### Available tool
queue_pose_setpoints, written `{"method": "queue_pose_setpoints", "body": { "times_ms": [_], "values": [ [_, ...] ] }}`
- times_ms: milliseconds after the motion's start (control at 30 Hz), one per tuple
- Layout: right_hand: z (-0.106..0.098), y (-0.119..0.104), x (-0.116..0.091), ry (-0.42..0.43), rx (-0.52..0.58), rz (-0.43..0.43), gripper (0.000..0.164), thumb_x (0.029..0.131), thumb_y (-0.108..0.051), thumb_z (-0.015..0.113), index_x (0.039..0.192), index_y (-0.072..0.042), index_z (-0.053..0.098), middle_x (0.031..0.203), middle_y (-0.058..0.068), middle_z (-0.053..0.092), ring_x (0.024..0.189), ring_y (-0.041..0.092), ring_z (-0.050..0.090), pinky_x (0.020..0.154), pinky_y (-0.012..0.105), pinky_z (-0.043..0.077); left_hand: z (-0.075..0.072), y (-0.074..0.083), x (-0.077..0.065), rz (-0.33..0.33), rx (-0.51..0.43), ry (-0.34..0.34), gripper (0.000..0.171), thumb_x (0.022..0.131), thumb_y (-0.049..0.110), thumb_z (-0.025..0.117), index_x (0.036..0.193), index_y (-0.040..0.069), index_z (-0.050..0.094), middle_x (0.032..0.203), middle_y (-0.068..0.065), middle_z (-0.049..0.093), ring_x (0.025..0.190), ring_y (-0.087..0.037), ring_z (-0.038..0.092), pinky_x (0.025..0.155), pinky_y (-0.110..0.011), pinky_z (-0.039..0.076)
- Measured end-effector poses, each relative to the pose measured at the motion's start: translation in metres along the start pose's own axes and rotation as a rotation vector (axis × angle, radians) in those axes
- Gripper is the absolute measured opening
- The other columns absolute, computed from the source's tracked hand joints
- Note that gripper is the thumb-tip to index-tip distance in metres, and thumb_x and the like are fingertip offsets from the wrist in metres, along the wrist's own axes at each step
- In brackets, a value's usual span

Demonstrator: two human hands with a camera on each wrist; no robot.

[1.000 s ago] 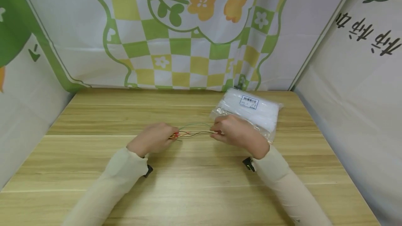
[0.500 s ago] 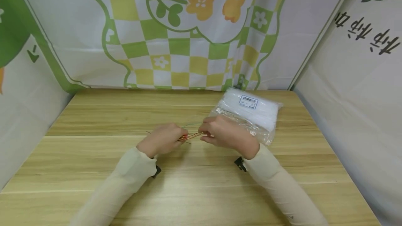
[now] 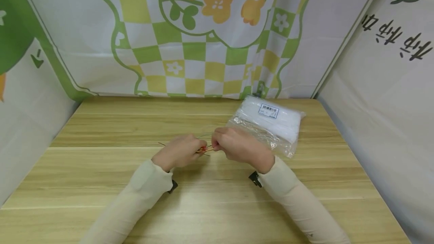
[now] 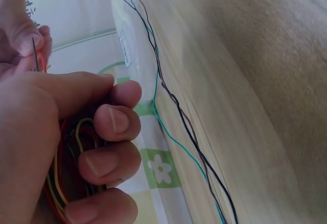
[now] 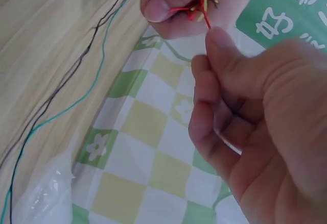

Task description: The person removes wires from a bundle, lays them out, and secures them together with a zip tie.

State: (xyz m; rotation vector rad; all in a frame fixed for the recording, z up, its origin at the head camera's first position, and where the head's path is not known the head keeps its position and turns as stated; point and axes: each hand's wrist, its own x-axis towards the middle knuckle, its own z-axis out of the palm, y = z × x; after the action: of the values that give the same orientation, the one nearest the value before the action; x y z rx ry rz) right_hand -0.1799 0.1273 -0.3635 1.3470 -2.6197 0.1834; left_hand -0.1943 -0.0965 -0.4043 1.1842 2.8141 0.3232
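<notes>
My left hand (image 3: 179, 150) grips a bundle of thin wires (image 4: 86, 134), red, yellow and dark, looped inside its curled fingers. Close beside it, my right hand (image 3: 239, 146) pinches a red wire (image 5: 207, 20) between thumb and forefinger, drawn from the tuft of ends at the left fist. In the left wrist view, green, black and brown wires (image 4: 173, 99) stretch loosely past the hands, partly twisted round one another. The same green wire (image 5: 97, 76) bends away from the dark ones in the right wrist view. Much of the bundle is hidden by the left palm.
A clear plastic bag (image 3: 271, 118) with white contents and a barcode label lies at the back right, behind the right hand. The wooden table (image 3: 217, 206) ends at a patterned curtain (image 3: 217, 69) behind, with white cloth walls at both sides.
Both hands have come closer together, the left moving right and the right moving left. The span of wire between them is shorter, and a dark wire end now sticks out left of the left hand.
</notes>
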Motion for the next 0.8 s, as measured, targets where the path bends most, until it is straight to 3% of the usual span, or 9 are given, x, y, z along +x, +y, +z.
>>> {"method": "queue_pose_setpoints", "body": {
  "times_ms": [200,467,700,800],
  "values": [
    [0.007,0.007,-0.001,-0.027,0.011,0.067,0.007,0.099,-0.009,0.073,0.094,-0.01,0.068,0.09,0.0,0.069,0.083,0.015,0.068,0.075,0.028,0.058,-0.002,-0.002,-0.001,-0.017,-0.04,-0.023,0.015,0.103,0.012,0.068,0.088,0.012,0.068,0.071,0.006,0.06,0.059,-0.007,0.044,0.058,-0.023,0.039],
    [0.011,0.022,-0.009,-0.013,0.045,0.129,0.011,0.098,-0.009,0.074,0.092,-0.012,0.066,0.09,-0.001,0.065,0.082,0.015,0.065,0.074,0.03,0.056,-0.006,-0.008,-0.009,-0.054,-0.072,-0.041,0.014,0.105,0.014,0.065,0.092,0.011,0.068,0.076,0.005,0.062,0.063,-0.009,0.046,0.063,-0.027,0.042],
    [0.013,0.02,-0.009,0.048,0.078,-0.007,0.005,0.098,-0.01,0.074,0.094,-0.012,0.074,0.091,-0.002,0.072,0.083,0.012,0.068,0.077,0.027,0.057,-0.005,-0.007,-0.007,-0.059,-0.065,-0.036,0.018,0.106,0.014,0.062,0.089,0.012,0.067,0.069,0.005,0.056,0.06,-0.008,0.043,0.061,-0.025,0.039],
    [0.015,0.018,-0.008,0.048,0.045,-0.021,0.005,0.098,-0.014,0.076,0.094,-0.014,0.075,0.091,-0.004,0.072,0.081,0.01,0.068,0.076,0.026,0.057,-0.004,-0.007,-0.006,-0.07,-0.069,-0.039,0.019,0.106,0.015,0.062,0.087,0.012,0.067,0.068,0.006,0.054,0.059,-0.008,0.042,0.061,-0.026,0.039]
  ]
}}
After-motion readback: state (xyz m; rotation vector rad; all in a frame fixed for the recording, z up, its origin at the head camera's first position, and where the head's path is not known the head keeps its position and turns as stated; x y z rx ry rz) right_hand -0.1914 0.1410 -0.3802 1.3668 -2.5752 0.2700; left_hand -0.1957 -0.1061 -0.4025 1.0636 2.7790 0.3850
